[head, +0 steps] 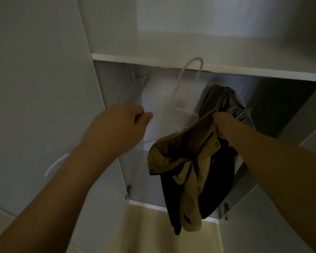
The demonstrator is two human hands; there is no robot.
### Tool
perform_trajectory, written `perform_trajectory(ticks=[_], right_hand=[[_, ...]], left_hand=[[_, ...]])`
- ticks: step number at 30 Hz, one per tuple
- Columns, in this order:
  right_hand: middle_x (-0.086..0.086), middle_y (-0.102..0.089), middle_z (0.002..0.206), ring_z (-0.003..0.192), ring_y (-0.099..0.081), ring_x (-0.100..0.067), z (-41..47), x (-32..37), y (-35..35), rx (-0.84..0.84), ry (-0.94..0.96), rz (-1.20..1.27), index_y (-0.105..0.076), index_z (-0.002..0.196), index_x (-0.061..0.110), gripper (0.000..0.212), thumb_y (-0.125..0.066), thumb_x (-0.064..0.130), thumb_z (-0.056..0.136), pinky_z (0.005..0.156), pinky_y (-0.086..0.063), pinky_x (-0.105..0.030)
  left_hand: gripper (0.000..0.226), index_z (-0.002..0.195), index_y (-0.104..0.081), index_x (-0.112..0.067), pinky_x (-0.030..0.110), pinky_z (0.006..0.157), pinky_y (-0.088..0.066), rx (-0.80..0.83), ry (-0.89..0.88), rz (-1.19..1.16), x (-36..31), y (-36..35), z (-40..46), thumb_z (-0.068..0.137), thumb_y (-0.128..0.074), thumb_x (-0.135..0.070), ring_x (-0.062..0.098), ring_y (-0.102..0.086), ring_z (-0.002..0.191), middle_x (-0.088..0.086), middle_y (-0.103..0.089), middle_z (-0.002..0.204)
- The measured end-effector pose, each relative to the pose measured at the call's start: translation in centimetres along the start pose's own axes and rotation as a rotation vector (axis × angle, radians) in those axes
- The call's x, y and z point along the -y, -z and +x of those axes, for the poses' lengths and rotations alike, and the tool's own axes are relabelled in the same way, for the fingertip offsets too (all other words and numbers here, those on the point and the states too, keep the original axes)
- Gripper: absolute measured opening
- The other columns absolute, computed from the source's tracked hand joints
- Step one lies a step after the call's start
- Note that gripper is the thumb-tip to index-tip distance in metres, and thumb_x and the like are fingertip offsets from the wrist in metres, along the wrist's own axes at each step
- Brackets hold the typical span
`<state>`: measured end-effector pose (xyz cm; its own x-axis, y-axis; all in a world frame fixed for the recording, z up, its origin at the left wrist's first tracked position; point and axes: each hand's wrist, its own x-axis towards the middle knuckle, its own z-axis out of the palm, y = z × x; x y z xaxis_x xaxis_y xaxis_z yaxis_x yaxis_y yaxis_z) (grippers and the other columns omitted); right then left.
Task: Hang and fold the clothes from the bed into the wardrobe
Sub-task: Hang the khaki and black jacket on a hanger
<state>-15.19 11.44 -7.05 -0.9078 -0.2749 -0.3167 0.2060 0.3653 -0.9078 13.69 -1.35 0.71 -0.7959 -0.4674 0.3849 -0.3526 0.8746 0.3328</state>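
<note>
I face the open wardrobe [171, 60]. My left hand [124, 123] pinches the left end of a white wire hanger [177, 92], whose hook points up in front of the shelf edge. My right hand [224, 125] grips the collar of a tan jacket [186, 172] with a dark lining, which hangs down from my fist. The hanger's right shoulder reaches to the jacket's collar. Behind my right hand a grey-green garment [224, 99] hangs inside the wardrobe.
Several bare wire hangers [133, 86] hang at the left inside the wardrobe. A white shelf [244, 70] spans it above the hanging space. The left door [35, 88] stands open with a white handle [55, 165]. Pale floor [153, 230] lies below.
</note>
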Motion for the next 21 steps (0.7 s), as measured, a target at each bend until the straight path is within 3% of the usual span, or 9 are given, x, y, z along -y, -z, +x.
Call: perform_trajectory(ticks=[5,10,13,17,18,19,21], right_hand=[[-0.017,-0.050,0.139,0.123,-0.051,-0.029,-1.5,1.4,2.0,0.071,0.076,-0.115,-0.050,0.134,0.003,0.045,-0.054,0.020,0.093,0.093,-0.043,-0.036],[-0.016,-0.055,0.134,0.085,-0.053,-0.018,-4.2,2.8,2.5,0.141,0.135,-0.192,-0.053,0.131,0.004,0.040,-0.053,0.021,0.094,0.086,-0.045,-0.032],[-0.015,-0.060,0.125,0.065,-0.050,-0.011,-5.4,4.1,2.3,0.131,0.205,-0.247,-0.057,0.125,0.003,0.036,-0.051,0.023,0.096,0.075,-0.044,-0.026],[-0.009,-0.062,0.083,0.066,-0.055,-0.017,-7.8,5.8,2.6,0.162,0.298,-0.261,-0.063,0.096,0.004,0.025,-0.048,0.023,0.097,0.040,-0.042,-0.012],[-0.008,-0.060,0.081,0.069,-0.056,-0.019,-8.4,5.9,2.9,0.176,0.345,-0.269,-0.063,0.094,0.002,0.025,-0.047,0.021,0.097,0.039,-0.041,-0.010],[-0.008,-0.061,0.085,0.077,-0.057,-0.021,-8.6,5.9,3.1,0.201,0.401,-0.312,-0.064,0.097,0.000,0.026,-0.046,0.018,0.098,0.046,-0.042,-0.009],[-0.014,-0.063,0.104,0.100,-0.057,-0.028,-9.5,6.0,3.4,0.216,0.511,-0.340,-0.065,0.109,0.001,0.027,-0.044,0.015,0.099,0.073,-0.040,-0.012]], left_hand=[[0.048,0.054,-0.039,-0.023,0.024,0.046,-0.027,-0.080,-0.042,0.068,-3.5,3.3,-3.1,0.096,-0.039,-0.047,0.012,-0.046,0.044,-0.005,-0.042,0.046],[0.045,0.062,-0.042,-0.024,0.025,0.047,-0.030,-0.038,-0.057,0.120,-5.5,0.9,-2.7,0.100,-0.035,-0.048,0.010,-0.046,0.050,-0.005,-0.047,0.057],[0.045,0.062,-0.042,-0.023,0.023,0.046,-0.029,-0.043,-0.073,0.103,-5.1,-1.5,-1.6,0.100,-0.036,-0.048,0.009,-0.047,0.051,-0.005,-0.048,0.057],[0.047,0.060,-0.044,-0.013,0.025,0.050,-0.031,0.022,0.055,-0.235,-2.7,-4.6,-0.1,0.100,-0.045,-0.039,0.012,-0.044,0.050,-0.001,-0.045,0.055],[0.046,0.062,-0.047,-0.011,0.026,0.051,-0.032,0.029,0.094,-0.332,-1.8,-5.0,0.1,0.099,-0.047,-0.038,0.013,-0.043,0.050,0.001,-0.044,0.055],[0.045,0.063,-0.049,-0.010,0.026,0.052,-0.033,0.027,0.125,-0.413,-1.0,-5.3,0.1,0.099,-0.048,-0.036,0.013,-0.042,0.049,0.001,-0.043,0.054],[0.044,0.062,-0.051,-0.011,0.025,0.052,-0.034,0.045,0.130,-0.501,0.0,-5.3,0.2,0.098,-0.050,-0.035,0.012,-0.041,0.046,0.000,-0.042,0.051]])
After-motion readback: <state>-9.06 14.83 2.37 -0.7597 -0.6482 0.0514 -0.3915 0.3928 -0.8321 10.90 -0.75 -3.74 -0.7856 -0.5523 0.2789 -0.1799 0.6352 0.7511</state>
